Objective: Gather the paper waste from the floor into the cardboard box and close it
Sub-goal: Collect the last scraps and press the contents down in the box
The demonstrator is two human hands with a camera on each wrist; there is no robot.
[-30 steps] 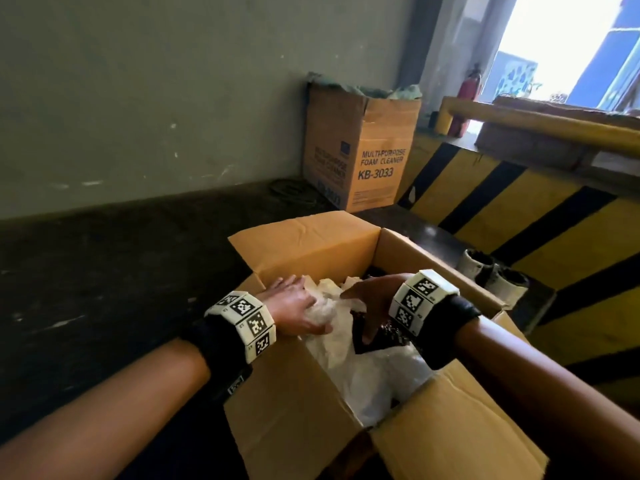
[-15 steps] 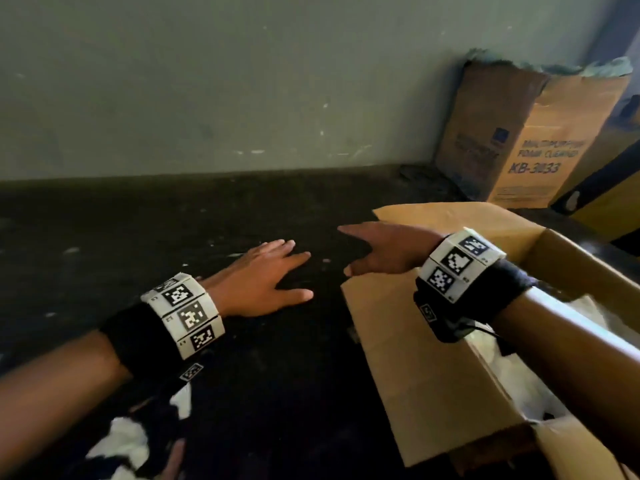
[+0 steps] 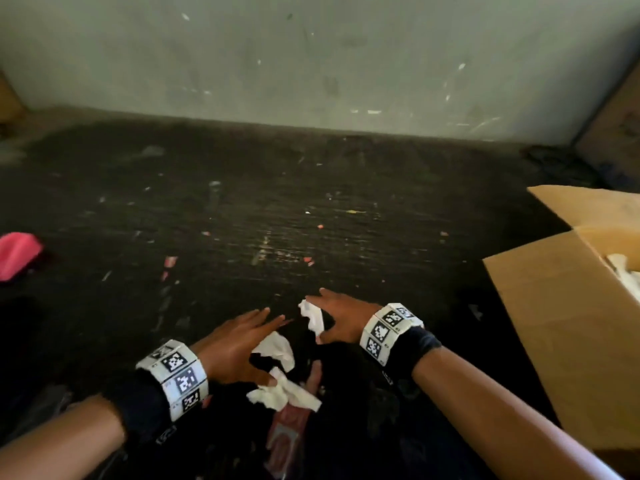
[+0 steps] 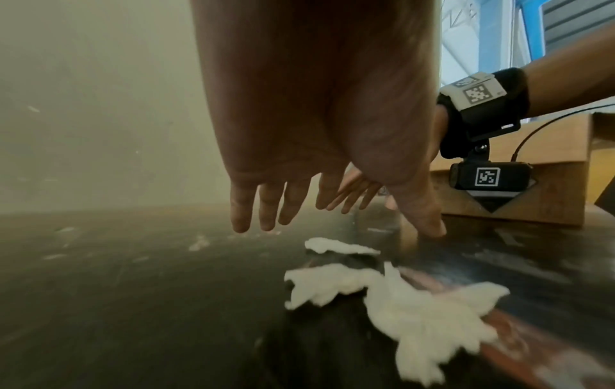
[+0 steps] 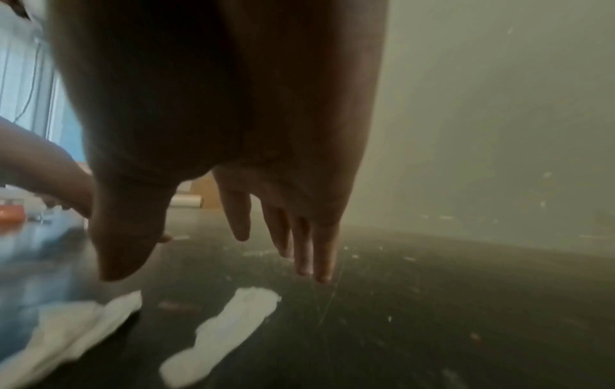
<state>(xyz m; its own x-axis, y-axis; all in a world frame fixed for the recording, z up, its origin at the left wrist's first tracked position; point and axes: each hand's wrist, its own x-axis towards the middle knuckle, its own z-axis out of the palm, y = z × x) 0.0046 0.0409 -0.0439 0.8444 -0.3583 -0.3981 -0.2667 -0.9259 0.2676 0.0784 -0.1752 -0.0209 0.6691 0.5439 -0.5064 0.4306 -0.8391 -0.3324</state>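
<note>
Both hands have left the box [image 3: 540,327], now at the right, and hang spread over the floor [image 3: 242,220]: left hand [image 3: 235,344] and right hand [image 3: 341,318] hold nothing, above three paper scraps [image 3: 277,348] awaiting pickup.

The cardboard box [image 3: 554,323] is cut off by the head view's right edge, so only a sliver of the white paper inside [image 3: 623,271] shows. A pink thing [image 3: 17,254] at the left edge is cropped (too blurred to name). A reddish packet [image 3: 287,431] lies half under crumpled paper [image 3: 284,393].
</note>
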